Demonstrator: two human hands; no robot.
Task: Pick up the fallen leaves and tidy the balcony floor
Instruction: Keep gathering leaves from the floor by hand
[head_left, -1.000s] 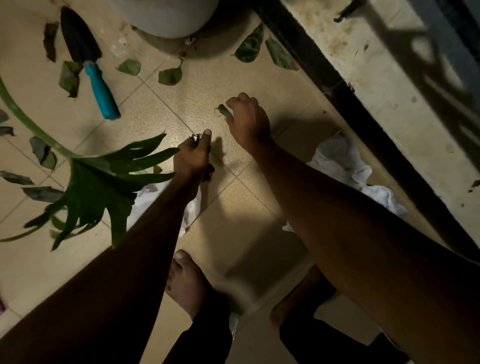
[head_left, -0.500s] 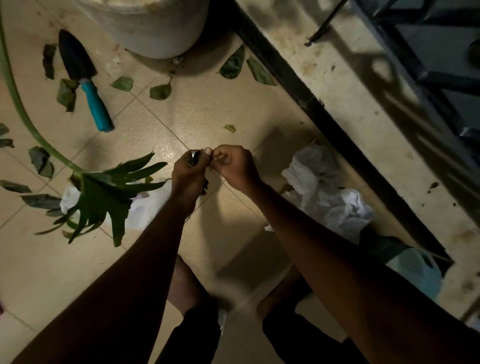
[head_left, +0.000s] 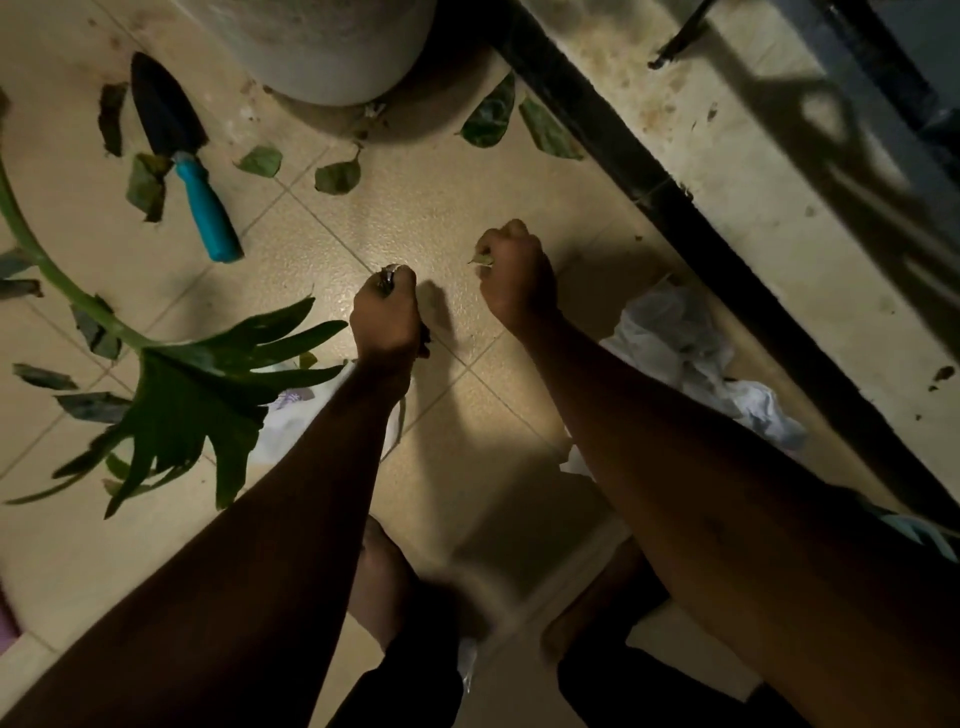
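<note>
A: Two fists sit mid-frame. Your left hand (head_left: 387, 318) is curled tight round a dark wad of leaves (head_left: 388, 274), whose tips poke out at the top.

B: Your right hand (head_left: 517, 278), just to its right, pinches one small leaf (head_left: 482, 259); whether it touches the floor (head_left: 441, 208), I cannot tell.

A: More fallen leaves (head_left: 337, 177) lie across the upper frame: below the pale pot (head_left: 332, 52), against the dark kerb (head_left: 649, 171), and beside the blue-handled trowel (head_left: 208, 213) at upper left.

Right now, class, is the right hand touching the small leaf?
Touching: head view shows the right hand pinching the small leaf, tip poking out.
</note>
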